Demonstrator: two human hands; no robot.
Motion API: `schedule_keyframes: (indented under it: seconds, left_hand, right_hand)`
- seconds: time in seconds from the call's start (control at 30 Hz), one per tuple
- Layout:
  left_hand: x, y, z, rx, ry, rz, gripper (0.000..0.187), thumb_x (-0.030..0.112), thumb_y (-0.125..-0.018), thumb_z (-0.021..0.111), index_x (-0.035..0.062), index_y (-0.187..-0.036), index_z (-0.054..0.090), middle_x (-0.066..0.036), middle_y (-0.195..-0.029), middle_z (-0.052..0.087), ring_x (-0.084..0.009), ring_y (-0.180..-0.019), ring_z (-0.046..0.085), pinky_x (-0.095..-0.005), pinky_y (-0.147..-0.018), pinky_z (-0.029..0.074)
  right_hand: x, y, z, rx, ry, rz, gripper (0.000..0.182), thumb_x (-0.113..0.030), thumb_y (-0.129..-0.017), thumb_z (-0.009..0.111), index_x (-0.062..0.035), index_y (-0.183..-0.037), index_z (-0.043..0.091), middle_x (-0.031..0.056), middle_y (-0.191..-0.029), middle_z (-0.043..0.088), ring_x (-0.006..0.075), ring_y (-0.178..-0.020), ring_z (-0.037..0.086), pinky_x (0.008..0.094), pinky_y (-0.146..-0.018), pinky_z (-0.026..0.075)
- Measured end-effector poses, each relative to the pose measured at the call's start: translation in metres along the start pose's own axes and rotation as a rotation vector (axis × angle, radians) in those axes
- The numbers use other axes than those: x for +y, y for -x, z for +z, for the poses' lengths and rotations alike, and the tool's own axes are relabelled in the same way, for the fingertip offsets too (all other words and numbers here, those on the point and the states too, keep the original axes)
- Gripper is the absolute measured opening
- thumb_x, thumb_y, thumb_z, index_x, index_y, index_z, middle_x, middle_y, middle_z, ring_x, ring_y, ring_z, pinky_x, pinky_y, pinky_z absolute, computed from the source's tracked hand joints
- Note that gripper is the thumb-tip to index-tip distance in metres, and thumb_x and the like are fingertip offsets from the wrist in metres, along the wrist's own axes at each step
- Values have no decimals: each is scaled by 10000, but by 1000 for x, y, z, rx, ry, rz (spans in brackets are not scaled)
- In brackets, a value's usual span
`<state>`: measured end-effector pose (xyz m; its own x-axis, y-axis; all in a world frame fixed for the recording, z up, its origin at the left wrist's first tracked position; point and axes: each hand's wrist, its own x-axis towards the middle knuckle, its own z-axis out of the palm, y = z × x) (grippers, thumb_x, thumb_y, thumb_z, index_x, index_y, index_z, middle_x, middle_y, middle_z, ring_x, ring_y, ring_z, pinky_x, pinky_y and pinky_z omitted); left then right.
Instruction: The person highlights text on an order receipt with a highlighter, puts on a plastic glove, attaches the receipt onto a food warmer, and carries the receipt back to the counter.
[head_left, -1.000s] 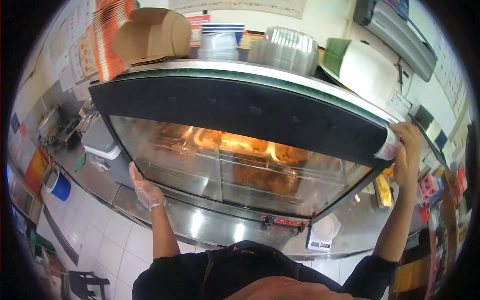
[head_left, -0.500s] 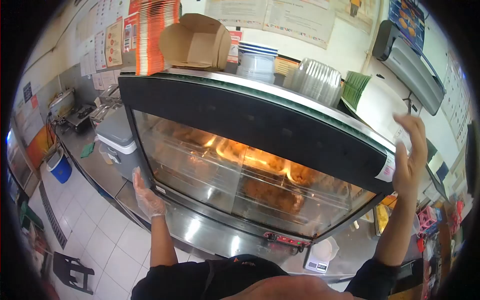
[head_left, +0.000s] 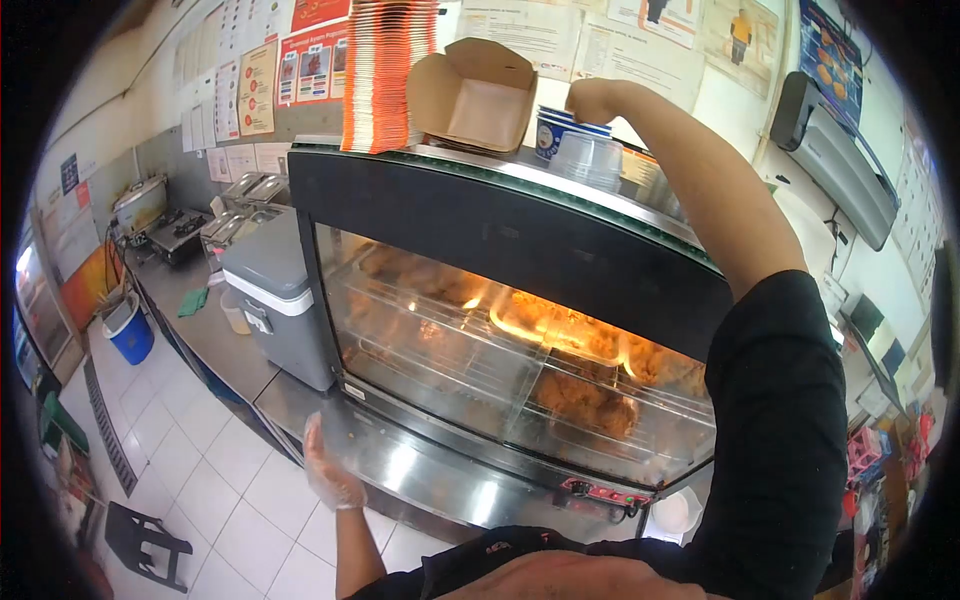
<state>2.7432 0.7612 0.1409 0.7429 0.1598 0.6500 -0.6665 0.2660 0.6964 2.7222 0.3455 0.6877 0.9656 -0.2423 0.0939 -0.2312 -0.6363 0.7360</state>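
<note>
My right hand (head_left: 597,101) is closed at the top of the stack of blue and white paper cups (head_left: 553,132) on the warmer's top; its fingertips are partly hidden, so what they grip is unclear. Clear plastic cups (head_left: 588,158) stand beside that stack. My left hand (head_left: 331,466), in a clear glove, is held low before the steel counter (head_left: 400,462), fingers stretched and holding nothing. Fried food (head_left: 585,402) lies on lit racks behind the glass of the black display warmer (head_left: 480,235).
On the warmer stand an open cardboard box (head_left: 487,108) and a tall stack of orange-edged cartons (head_left: 385,80). A grey cooler (head_left: 275,315) sits at its left. A white scale (head_left: 676,512) is at the lower right, and a blue bucket (head_left: 128,330) on the floor.
My right hand has moved left and up, from the warmer's right end to the cups, and its fingers have closed. The view has shifted, and the warmer appears further right.
</note>
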Motion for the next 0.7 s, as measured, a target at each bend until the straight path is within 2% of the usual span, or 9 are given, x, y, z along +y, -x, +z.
schedule_keyframes:
  seconds: [0.03, 0.13, 0.17, 0.2, 0.27, 0.53, 0.57, 0.6, 0.7]
  left_hand:
    - [-3, 4, -14, 30, -42, -95, 861, 688, -919, 292, -67, -1297, 460, -205, -1365, 460, -294, -1314, 404, -421, -1130, 252]
    - [-12, 10, -56, 117, -130, -332, 867, 704, -905, 309, -56, -1293, 467, -194, -1361, 466, -281, -1305, 413, -423, -1130, 246]
    - [-17, 13, -70, 153, -102, -313, 850, 698, -908, 310, -39, -1304, 461, -181, -1364, 467, -274, -1315, 402, -429, -1133, 227]
    - [-19, 15, -76, 148, -109, -322, 850, 698, -908, 310, -39, -1304, 461, -181, -1364, 467, -274, -1315, 402, -429, -1133, 227]
    - [-20, 16, -86, 158, -146, -185, 839, 689, -910, 309, -31, -1320, 445, -173, -1375, 461, -276, -1327, 387, -434, -1134, 210]
    - [6, -2, -58, 94, -137, -187, 929, 757, -866, 313, -48, -1312, 441, -188, -1360, 472, -286, -1310, 408, -443, -1121, 234]
    - [6, -2, -53, 85, -138, -179, 921, 749, -873, 309, -52, -1308, 443, -191, -1356, 475, -289, -1304, 416, -439, -1118, 245]
    - [3, -1, -51, 75, -137, -171, 914, 740, -880, 305, -57, -1305, 446, -194, -1352, 478, -291, -1298, 423, -436, -1115, 256]
    - [3, 1, -42, 53, -128, -178, 896, 726, -892, 303, -58, -1303, 446, -193, -1352, 476, -288, -1296, 424, -426, -1111, 270]
  right_hand:
    - [3, -1, 3, 18, -55, -25, 190, -129, -750, 631, 2, -878, 680, 221, -838, 669, 320, -779, 638, 432, -713, 473]
    - [14, -5, 9, 31, -264, 77, 192, -122, -736, 638, -6, -881, 686, 197, -793, 670, 303, -736, 628, 419, -694, 479]
    - [21, -9, 12, 25, -205, -19, 222, -183, -835, 603, 18, -895, 674, 161, -785, 664, 254, -704, 666, 382, -521, 551]
    - [16, -4, 9, 14, -211, -22, 222, -183, -835, 603, 18, -895, 674, 161, -785, 664, 254, -704, 666, 382, -521, 551]
    - [5, 12, -5, -52, -441, 154, 191, -141, -748, 675, -37, -906, 708, 149, -782, 687, 260, -734, 638, 401, -677, 488]
    - [1, 21, -2, 184, -382, 58, 137, -118, -714, 691, -9, -795, 673, 126, -753, 674, 249, -692, 631, 382, -647, 490]
    - [-10, 21, -20, -134, 19, 33, 465, -250, -864, 614, 44, -1223, 584, 239, -1199, 611, 339, -1071, 612, 388, -948, 470]
    - [-7, 25, -27, -140, 9, 35, 465, -250, -864, 614, 44, -1223, 584, 239, -1199, 611, 339, -1071, 612, 388, -948, 470]
    - [17, 30, -28, 161, -100, -4, 436, -299, -863, 609, 12, -1168, 626, 222, -1168, 628, 352, -1051, 607, 396, -941, 464]
